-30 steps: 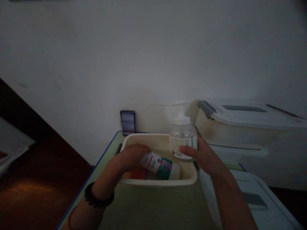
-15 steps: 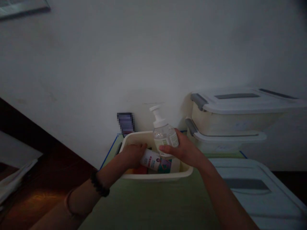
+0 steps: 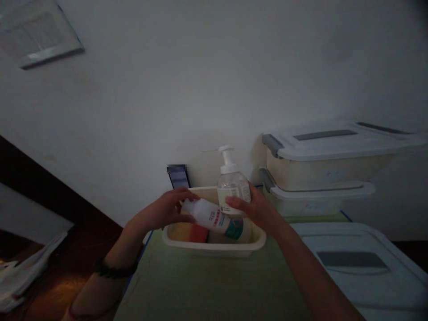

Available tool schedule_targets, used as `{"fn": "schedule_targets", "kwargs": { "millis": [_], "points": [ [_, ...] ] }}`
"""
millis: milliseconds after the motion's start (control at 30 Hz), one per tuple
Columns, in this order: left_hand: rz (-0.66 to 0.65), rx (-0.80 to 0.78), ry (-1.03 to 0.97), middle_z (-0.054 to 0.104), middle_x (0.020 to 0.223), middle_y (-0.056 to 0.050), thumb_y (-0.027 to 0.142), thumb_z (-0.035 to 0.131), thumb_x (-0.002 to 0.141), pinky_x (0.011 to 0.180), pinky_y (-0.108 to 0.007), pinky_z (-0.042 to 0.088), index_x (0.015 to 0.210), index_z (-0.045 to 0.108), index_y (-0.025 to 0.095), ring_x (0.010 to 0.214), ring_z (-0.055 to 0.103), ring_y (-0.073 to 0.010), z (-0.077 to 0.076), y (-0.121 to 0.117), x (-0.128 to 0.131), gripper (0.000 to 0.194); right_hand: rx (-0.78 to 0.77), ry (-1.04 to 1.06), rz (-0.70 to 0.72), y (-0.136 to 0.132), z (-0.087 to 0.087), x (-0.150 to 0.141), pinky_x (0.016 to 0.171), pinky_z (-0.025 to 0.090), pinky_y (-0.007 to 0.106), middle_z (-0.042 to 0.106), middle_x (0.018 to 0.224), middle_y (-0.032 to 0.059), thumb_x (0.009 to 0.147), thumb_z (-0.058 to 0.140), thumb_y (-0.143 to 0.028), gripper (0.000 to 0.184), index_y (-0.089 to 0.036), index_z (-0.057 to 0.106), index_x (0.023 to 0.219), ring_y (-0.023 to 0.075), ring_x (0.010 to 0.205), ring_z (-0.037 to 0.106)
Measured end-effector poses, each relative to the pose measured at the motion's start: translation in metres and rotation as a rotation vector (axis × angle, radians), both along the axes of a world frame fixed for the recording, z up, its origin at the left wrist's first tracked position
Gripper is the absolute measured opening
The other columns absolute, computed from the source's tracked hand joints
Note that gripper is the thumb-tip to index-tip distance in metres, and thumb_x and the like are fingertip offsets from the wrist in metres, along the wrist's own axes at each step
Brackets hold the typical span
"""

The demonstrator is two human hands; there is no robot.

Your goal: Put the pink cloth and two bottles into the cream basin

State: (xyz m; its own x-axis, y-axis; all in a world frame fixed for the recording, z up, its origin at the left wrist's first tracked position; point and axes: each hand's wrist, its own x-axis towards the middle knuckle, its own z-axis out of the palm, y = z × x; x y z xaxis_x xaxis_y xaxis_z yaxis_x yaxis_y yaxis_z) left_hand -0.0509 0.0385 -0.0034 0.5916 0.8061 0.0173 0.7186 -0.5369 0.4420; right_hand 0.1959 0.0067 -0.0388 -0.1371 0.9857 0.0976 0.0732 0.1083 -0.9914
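My right hand [image 3: 256, 207] is wrapped round a clear pump bottle [image 3: 233, 180] with a white pump head, held upright above the right part of a cream bin [image 3: 214, 249]. My left hand [image 3: 174, 207] grips the narrow cap end of a white bottle [image 3: 209, 214] with red lettering and a green band. That bottle lies tilted, its cap end raised toward the left and its lower end down in the bin. A red item [image 3: 198, 232] and a yellowish item [image 3: 179, 232] rest in the bin below my left hand; their kind I cannot make out.
The bin stands on a green table [image 3: 207, 285] against a wall. A phone-like device [image 3: 179, 176] leans behind it. Two stacked lidded storage boxes [image 3: 331, 169] stand at the right, with a pale blue lid [image 3: 354, 249] nearer. A framed sheet [image 3: 42, 35] hangs upper left.
My left hand has risen and moved left, lifting the white bottle's cap end. The pump bottle has shifted slightly right and become more upright. The camera view has tilted up a little.
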Motion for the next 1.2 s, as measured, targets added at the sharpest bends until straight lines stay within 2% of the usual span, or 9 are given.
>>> {"fn": "schedule_targets", "kwargs": {
  "millis": [167, 333, 500, 600, 667, 767, 900, 1067, 1200],
  "points": [
    [0.225, -0.143, -0.336, 0.068, 0.073, 0.0, 0.032, 0.074, 0.066, 0.068, -0.029, 0.052, 0.089, 0.068, 0.021, 0.067, 0.062, -0.0147, 0.005, -0.006, -0.002, 0.026, -0.083, 0.169, -0.037, 0.003, 0.002, -0.002, 0.069, 0.052, 0.036, 0.069, 0.086, 0.0042, 0.067, 0.07, -0.047, 0.042, -0.018, 0.058, 0.096, 0.0222, 0.076, 0.065],
    [0.348, -0.342, -0.946, 0.073, 0.093, -0.005, 0.025, 0.081, 0.055, 0.084, -0.034, 0.051, 0.093, 0.067, 0.019, 0.086, 0.066, -0.0189, -0.016, 0.001, 0.029, 0.041, -0.086, 0.263, -0.086, 0.004, 0.001, -0.003, 0.065, 0.052, 0.032, 0.068, 0.082, 0.003, 0.063, 0.074, -0.044, 0.043, -0.018, 0.06, 0.094, 0.0194, 0.072, 0.064],
    [0.296, -0.442, -1.023, 0.066, 0.117, -0.011, 0.036, 0.071, 0.069, 0.092, -0.037, 0.046, 0.104, 0.066, 0.017, 0.103, 0.063, -0.0224, -0.027, 0.004, 0.05, 0.04, -0.114, 0.356, -0.091, 0.003, 0.0, -0.002, 0.061, 0.056, 0.036, 0.069, 0.085, 0.0032, 0.069, 0.067, -0.049, 0.041, -0.02, 0.059, 0.097, 0.0213, 0.073, 0.066],
    [0.217, -0.51, -0.912, 0.063, 0.122, -0.011, 0.035, 0.066, 0.075, 0.095, -0.038, 0.045, 0.114, 0.061, 0.017, 0.109, 0.059, -0.0236, -0.025, -0.007, 0.05, 0.043, -0.125, 0.424, -0.073, 0.003, 0.001, -0.002, 0.059, 0.057, 0.034, 0.069, 0.087, 0.0032, 0.069, 0.067, -0.048, 0.04, -0.02, 0.059, 0.096, 0.0215, 0.076, 0.067],
    [0.138, -0.546, -0.775, 0.058, 0.128, -0.011, 0.032, 0.066, 0.074, 0.097, -0.039, 0.043, 0.129, 0.047, 0.019, 0.115, 0.056, -0.0234, -0.024, -0.016, 0.05, 0.06, -0.123, 0.421, -0.102, 0.003, 0.001, -0.003, 0.057, 0.057, 0.033, 0.068, 0.085, 0.0031, 0.068, 0.069, -0.047, 0.041, -0.019, 0.058, 0.097, 0.0213, 0.073, 0.067],
    [0.097, -0.494, -0.61, 0.052, 0.134, -0.011, 0.026, 0.076, 0.062, 0.1, -0.04, 0.041, 0.139, 0.029, 0.021, 0.119, 0.052, -0.0242, -0.028, -0.026, 0.055, 0.091, -0.099, 0.401, -0.125, 0.003, 0.0, -0.004, 0.054, 0.058, 0.032, 0.068, 0.084, 0.0029, 0.069, 0.068, -0.048, 0.042, -0.02, 0.057, 0.099, 0.0211, 0.071, 0.066],
    [0.219, -0.333, -0.63, 0.064, 0.113, -0.011, 0.027, 0.079, 0.06, 0.091, -0.04, 0.047, 0.116, 0.052, 0.014, 0.103, 0.061, -0.0253, -0.033, -0.027, 0.066, 0.064, -0.06, 0.384, -0.157, 0.002, -0.002, -0.003, 0.056, 0.059, 0.034, 0.066, 0.086, 0.003, 0.069, 0.066, -0.049, 0.042, -0.021, 0.056, 0.098, 0.0211, 0.073, 0.066],
    [0.488, -0.267, -1.203, 0.068, 0.092, -0.007, 0.027, 0.08, 0.055, 0.078, -0.033, 0.052, 0.101, 0.058, 0.013, 0.084, 0.065, -0.0214, -0.023, -0.018, 0.064, 0.052, -0.007, 0.351, -0.253, -0.002, -0.001, -0.003, 0.061, 0.059, 0.038, 0.065, 0.087, 0.0037, 0.065, 0.071, -0.048, 0.046, -0.02, 0.054, 0.097, 0.0231, 0.075, 0.065],
    [0.57, -0.178, -1.497, 0.066, 0.096, -0.005, 0.053, 0.049, 0.077, 0.08, -0.034, 0.053, 0.104, 0.052, 0.018, 0.089, 0.064, -0.02, -0.01, -0.012, 0.052, 0.044, -0.011, 0.357, -0.239, 0.0, 0.0, -0.005, 0.061, 0.059, 0.04, 0.066, 0.084, 0.0037, 0.063, 0.072, -0.05, 0.049, -0.019, 0.055, 0.097, 0.0233, 0.072, 0.066]
  ]
}}
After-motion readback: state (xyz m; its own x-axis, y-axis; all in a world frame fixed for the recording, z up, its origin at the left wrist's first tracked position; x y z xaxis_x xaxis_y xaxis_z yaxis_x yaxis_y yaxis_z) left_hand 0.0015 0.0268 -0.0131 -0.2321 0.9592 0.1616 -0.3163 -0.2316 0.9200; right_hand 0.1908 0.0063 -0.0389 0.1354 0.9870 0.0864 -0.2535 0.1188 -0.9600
